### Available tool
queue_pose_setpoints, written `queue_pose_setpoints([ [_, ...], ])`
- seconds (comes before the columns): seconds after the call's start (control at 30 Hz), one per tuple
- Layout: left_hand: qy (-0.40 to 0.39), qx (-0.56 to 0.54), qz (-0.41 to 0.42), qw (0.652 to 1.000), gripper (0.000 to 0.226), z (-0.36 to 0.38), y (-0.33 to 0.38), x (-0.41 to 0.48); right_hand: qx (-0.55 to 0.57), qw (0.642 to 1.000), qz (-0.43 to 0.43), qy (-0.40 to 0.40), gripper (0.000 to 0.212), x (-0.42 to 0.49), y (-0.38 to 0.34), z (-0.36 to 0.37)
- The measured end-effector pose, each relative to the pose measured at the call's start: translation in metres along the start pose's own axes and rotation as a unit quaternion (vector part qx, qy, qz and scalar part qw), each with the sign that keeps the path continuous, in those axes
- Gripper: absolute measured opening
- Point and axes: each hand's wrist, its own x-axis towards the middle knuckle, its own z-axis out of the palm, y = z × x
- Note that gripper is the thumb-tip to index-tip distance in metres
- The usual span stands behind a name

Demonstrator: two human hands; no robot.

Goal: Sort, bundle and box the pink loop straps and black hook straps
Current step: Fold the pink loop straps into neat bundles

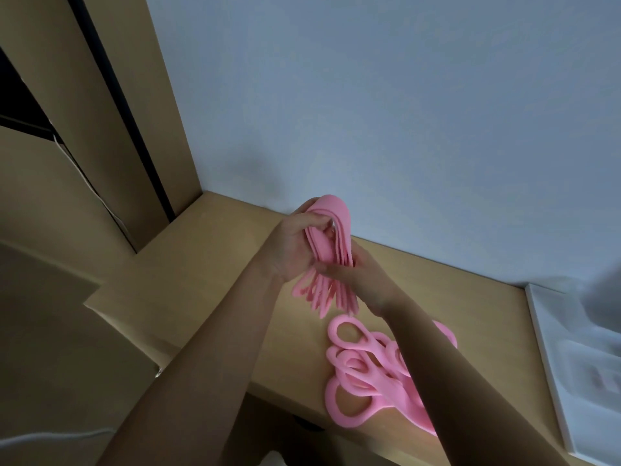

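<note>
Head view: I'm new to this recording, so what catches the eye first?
A bundle of pink loop straps stands out, gripped by the left hand and right hand above the wooden table. Nearer the camera, a loose pile of pink straps lies on that table.

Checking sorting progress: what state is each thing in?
left hand: grips the held bundle near its top.
right hand: grips the bundle lower down.
held bundle: stacked pink loop straps, above the table.
loose straps: heaped on the table, unbundled.

Wooden table (pixel 208 264), pale wall (pixel 403 112) behind; white tray (pixel 545 348) at right edge
</note>
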Motion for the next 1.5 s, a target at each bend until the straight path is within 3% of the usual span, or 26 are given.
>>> queue_pose_setpoints([
  [0.17,0.052,-0.074,-0.035,0.995,0.009,-0.013,0.000,0.001,0.195,0.976,0.044,-0.087,0.071,-0.002,0.015,-0.021],
  [0.27,0.043,-0.088,-0.040,0.994,0.018,-0.024,-0.001,0.001,0.100,0.983,0.066,-0.141,0.071,-0.005,0.028,-0.019],
  [0.37,0.024,-0.121,-0.023,0.992,0.014,-0.030,-0.004,-0.001,0.110,0.975,0.076,-0.177,0.053,-0.004,0.032,-0.008],
  [0.5,0.046,-0.195,0.016,0.980,0.009,-0.048,-0.005,0.000,0.124,0.975,0.108,-0.150,0.043,0.002,0.038,0.001],
  [0.63,0.136,-0.230,0.036,0.963,0.017,-0.071,-0.009,-0.005,0.178,0.964,0.174,-0.097,0.029,0.008,0.053,0.014],
  [0.7,0.182,-0.223,0.033,0.957,0.019,-0.087,-0.015,-0.008,0.151,0.965,0.207,-0.056,0.026,0.016,0.059,0.021],
  [0.9,0.328,-0.026,-0.051,0.943,0.022,-0.151,-0.037,-0.014,0.013,0.952,0.305,-0.021,0.028,0.043,0.074,0.036],
  [1.0,0.347,0.165,-0.080,0.920,0.025,-0.184,-0.049,-0.018,-0.013,0.936,0.350,-0.044,0.035,0.056,0.085,0.041],
  [1.13,0.315,0.487,-0.087,0.810,0.049,-0.212,-0.062,-0.027,-0.105,0.924,0.366,-0.030,0.041,0.066,0.098,0.055],
  [1.23,0.284,0.637,-0.083,0.712,0.050,-0.222,-0.064,-0.031,-0.141,0.927,0.348,0.005,0.042,0.068,0.104,0.067],
  [1.3,0.254,0.698,-0.091,0.664,0.057,-0.220,-0.063,-0.031,-0.162,0.927,0.339,0.014,0.038,0.069,0.106,0.072],
  [1.4,0.201,0.756,-0.108,0.614,0.067,-0.210,-0.059,-0.030,-0.197,0.922,0.333,0.022,0.036,0.070,0.106,0.073],
  [1.5,0.159,0.772,-0.079,0.610,0.072,-0.199,-0.058,-0.030,-0.204,0.921,0.331,0.016,0.040,0.067,0.106,0.070],
])
